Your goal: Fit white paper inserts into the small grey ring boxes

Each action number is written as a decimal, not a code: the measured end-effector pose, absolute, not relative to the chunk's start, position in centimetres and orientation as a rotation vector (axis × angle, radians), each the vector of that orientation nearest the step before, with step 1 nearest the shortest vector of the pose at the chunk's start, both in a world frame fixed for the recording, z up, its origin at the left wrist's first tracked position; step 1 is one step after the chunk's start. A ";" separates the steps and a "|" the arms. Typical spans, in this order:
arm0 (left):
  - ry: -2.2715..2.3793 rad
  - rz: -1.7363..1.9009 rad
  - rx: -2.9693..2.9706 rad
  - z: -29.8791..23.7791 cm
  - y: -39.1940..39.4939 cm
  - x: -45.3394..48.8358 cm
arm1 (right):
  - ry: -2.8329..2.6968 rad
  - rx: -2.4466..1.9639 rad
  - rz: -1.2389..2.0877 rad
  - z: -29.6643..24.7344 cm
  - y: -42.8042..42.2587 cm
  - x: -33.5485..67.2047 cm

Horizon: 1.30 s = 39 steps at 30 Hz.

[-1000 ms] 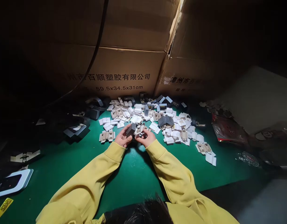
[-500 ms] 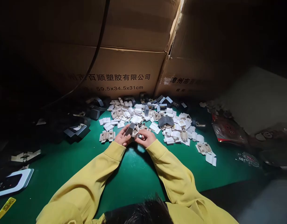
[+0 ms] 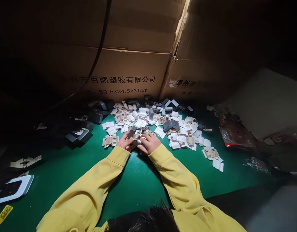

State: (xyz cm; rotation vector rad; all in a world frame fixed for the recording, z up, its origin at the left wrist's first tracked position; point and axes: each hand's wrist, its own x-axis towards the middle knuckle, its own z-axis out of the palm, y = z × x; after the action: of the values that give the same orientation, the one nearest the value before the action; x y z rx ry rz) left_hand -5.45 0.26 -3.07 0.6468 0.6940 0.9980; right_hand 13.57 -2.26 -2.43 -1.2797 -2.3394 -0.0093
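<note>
My left hand (image 3: 125,142) and my right hand (image 3: 149,142) meet at the near edge of a pile of small flat card pieces (image 3: 160,127) on a green tabletop (image 3: 129,180). The left hand's fingers are closed round a small dark grey box (image 3: 132,132), held tilted. The right hand pinches a small pale card piece (image 3: 139,139) pressed against that box. Both arms wear yellow sleeves (image 3: 177,180).
Two big cardboard cartons (image 3: 129,64) stand right behind the pile. Dark grey boxes (image 3: 78,135) lie at the left, a white-edged device (image 3: 10,190) at the near left edge, and a red packet (image 3: 233,133) with dark clutter at the right.
Both hands have shifted slightly left and forward. The right hand has closed in on the grey box and now presses the pale piece against it.
</note>
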 end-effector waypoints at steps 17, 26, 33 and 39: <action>0.685 0.989 0.634 -2.8 0.2 -5.3 | -2.247 -1.163 0.021 -1.9 -2.2 13.1; 0.607 1.007 0.598 -3.1 0.4 -5.4 | -2.180 -1.064 0.186 -3.6 -1.9 12.1; 0.578 0.913 0.577 -3.1 0.4 -5.4 | -2.108 -0.986 0.189 -3.6 -1.8 12.1; 0.527 0.923 0.619 -3.4 0.4 -5.4 | -2.209 -1.116 0.148 -2.7 -2.2 12.1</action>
State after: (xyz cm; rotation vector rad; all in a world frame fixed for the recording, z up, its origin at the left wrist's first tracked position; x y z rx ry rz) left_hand -5.44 0.39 -3.38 0.6190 0.5273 0.9229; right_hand 12.12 -2.23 -2.73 -1.1161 -2.2092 0.1480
